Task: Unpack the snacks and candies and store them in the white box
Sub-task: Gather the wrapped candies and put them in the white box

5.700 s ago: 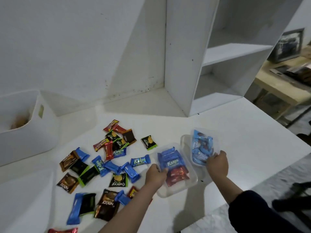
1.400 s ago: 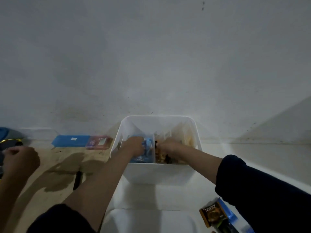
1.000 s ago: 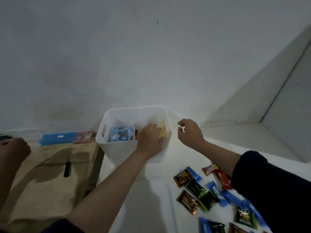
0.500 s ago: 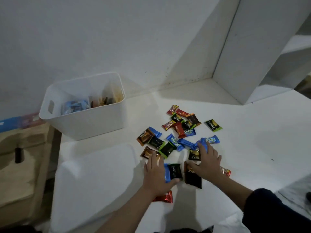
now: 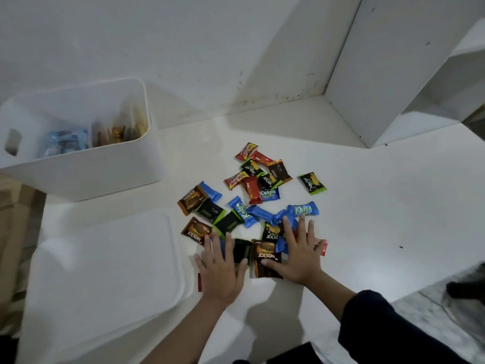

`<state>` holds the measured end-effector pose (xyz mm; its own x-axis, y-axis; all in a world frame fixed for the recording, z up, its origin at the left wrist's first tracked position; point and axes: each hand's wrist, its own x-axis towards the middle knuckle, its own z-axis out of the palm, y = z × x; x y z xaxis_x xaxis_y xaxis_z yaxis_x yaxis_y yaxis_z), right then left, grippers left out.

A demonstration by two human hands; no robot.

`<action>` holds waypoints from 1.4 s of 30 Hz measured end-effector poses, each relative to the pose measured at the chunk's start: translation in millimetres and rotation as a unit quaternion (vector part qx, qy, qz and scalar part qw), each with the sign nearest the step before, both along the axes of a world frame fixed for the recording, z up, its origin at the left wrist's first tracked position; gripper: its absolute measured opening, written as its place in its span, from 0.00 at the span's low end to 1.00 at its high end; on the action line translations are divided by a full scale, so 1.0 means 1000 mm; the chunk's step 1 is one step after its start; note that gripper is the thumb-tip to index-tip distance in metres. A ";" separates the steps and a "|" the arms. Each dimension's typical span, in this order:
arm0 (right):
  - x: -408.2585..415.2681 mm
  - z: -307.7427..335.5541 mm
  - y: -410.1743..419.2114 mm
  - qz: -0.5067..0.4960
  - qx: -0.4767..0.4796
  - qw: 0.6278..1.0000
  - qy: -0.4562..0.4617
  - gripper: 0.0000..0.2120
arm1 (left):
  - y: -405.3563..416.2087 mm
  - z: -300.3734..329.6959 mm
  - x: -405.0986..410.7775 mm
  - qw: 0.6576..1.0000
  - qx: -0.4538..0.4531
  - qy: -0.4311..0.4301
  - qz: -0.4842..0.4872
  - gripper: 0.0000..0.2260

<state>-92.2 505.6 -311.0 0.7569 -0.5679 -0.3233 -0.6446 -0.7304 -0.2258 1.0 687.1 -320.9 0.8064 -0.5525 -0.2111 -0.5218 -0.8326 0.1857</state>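
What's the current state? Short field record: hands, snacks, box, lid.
left hand: flat, fingers spread, pressing on wrappers at the near edge of the pile; no grip
right hand: flat, fingers spread, on a brown Nextar packet and blue wrappers; no grip
loose snacks: scattered on the white table, not yet boxed
white box: far left, upright, already holding some packets
white lid: flat on the table, left of the hands

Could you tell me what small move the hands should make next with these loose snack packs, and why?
Probably draw both hands together and curl the fingers to scoop up the packs beneath them. The left hand and right hand lie flat and open on the loose snack packs, while the white box sits open behind, to the left.
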 end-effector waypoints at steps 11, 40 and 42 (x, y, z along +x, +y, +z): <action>0.071 0.011 -0.107 0.144 0.005 0.988 0.048 0.61 | -0.078 0.000 0.054 0.983 -0.013 0.027 0.184 0.33; 0.084 0.049 -0.073 0.118 0.088 0.970 -0.191 0.07 | -0.065 0.053 0.072 0.882 -0.407 0.111 0.209 0.15; 0.091 0.067 -0.062 0.099 0.105 0.962 -0.232 0.06 | -0.054 0.063 0.079 0.871 -0.435 0.115 0.196 0.16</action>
